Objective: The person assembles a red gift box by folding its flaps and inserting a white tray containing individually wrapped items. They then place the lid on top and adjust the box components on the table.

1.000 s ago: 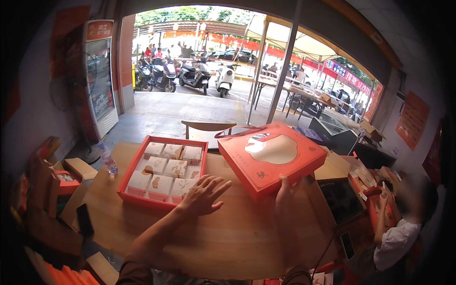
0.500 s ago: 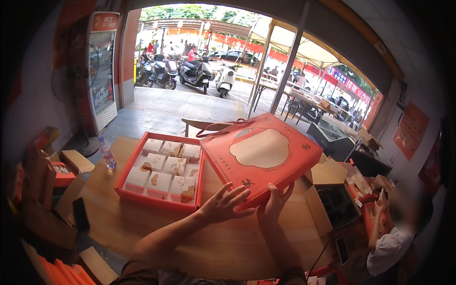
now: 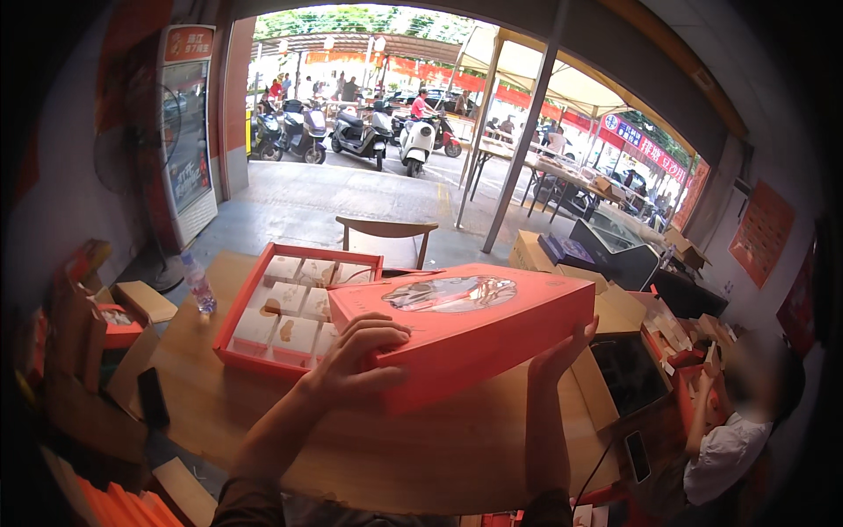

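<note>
I hold a large orange-red box lid (image 3: 474, 334) with a pale oval picture on its top, lifted above the wooden table (image 3: 413, 457). My left hand (image 3: 356, 356) grips its near left corner with the fingers curled over the top. My right hand (image 3: 558, 360) presses flat against its right side. Behind the lid, to the left, lies the open red box tray (image 3: 241, 303) filled with several wrapped square pastries in rows. The lid partly overlaps the tray's right edge in view.
A plastic water bottle (image 3: 199, 283) stands left of the tray, a dark phone (image 3: 152, 397) lies near the left table edge. Cartons and red boxes (image 3: 114, 321) pile at left. A wooden chair (image 3: 386, 235) is behind the table. A seated person (image 3: 738, 430) works at right among boxes.
The lid has come down and toward me, tilting flatter, and now sits closer to the tray. My left hand moved from the table onto the lid's corner.
</note>
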`<state>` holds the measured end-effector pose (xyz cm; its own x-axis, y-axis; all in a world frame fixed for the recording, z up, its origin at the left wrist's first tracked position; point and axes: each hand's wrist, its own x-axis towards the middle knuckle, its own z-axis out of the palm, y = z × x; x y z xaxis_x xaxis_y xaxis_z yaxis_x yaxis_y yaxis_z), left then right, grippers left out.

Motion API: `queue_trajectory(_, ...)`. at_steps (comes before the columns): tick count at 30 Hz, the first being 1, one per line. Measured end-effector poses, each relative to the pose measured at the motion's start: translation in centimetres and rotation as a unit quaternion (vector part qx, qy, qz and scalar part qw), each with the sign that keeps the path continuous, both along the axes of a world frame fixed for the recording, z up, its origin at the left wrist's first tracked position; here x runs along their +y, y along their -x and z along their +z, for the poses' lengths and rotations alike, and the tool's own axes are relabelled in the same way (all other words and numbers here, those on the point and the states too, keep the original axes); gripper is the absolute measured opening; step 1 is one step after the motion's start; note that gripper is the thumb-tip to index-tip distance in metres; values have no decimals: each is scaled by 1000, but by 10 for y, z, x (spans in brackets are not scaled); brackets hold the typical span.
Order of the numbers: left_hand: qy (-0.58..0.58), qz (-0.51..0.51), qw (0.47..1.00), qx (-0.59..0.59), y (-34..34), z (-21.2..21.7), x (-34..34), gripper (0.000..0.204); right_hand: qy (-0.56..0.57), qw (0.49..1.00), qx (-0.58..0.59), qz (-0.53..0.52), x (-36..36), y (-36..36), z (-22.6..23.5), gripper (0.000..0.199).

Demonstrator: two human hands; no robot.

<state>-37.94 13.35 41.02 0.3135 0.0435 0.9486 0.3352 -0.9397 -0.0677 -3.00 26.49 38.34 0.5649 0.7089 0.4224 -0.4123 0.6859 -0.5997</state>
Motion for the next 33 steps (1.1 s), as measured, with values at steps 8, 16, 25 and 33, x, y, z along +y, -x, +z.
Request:
queue_trajectory(8,-31,28,998,-55,8,10,-9,51,-107,984,-114,86,7,-63,-1,57)
queue_trajectory(16,-52,168,983,-58,4,16,-14,77,-132,975,-178,-15,-5,-56,8,56)
queue_trajectory(25,11,164,986,-15,22,5,-6,62,-271,741,-420,-448,-30,-46,38,62)
queue_trajectory(33,-1,123,992,-41,13,7,0,72,-358,573,-575,-462,-42,-3,14,57)
